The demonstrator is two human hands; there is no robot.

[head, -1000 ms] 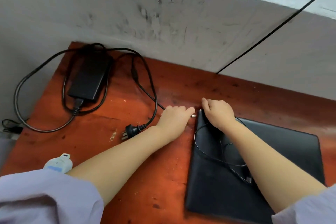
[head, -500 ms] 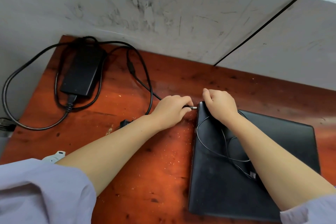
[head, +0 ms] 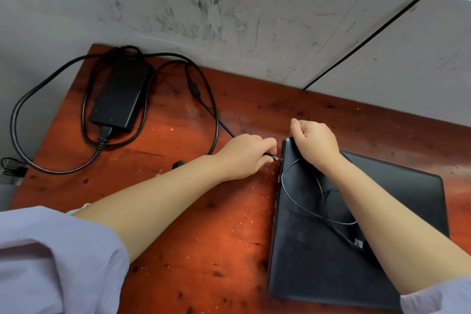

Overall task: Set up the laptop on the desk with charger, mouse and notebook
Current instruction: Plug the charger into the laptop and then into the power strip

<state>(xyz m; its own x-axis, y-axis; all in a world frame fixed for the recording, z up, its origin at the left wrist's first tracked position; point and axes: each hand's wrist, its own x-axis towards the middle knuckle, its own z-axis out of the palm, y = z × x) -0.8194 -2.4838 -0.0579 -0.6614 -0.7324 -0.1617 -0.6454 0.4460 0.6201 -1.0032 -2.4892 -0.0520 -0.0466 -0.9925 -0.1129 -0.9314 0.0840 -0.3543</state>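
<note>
1. Fingers (head: 265, 146) of the left hand (head: 244, 155) are pinched together on the charger plug (head: 275, 158), whose metal tip touches the left edge of the closed laptop (head: 318, 250).
2. Fingers of the right hand (head: 314, 141) are curled shut over the laptop's far left corner, pressing it down; whether they grip anything else cannot be told.
3. No brand or label can be read: the laptop lid shows none, and the dark scrawls on the grey wall (head: 229, 13) are illegible.
4. Both forearms reach forward from lilac sleeves (head: 51, 257); the left crosses the desk (head: 204, 237) diagonally, and the right lies over the laptop lid.
5. The laptop sits at the right side of the desk, near its front edge, with a thin grey cable (head: 300, 201) looped on the lid.
6. The charger brick (head: 119, 97) lies at the far left corner, its thick black cord (head: 23, 120) looping past the left edge; the wall plug (head: 179, 164) peeks out behind the left forearm.
7. Compared with half a second ago, the hands hold the same grips, and the plug tip has closed up against the laptop's edge.
8. Mouse and notebook cannot be made out.
</note>
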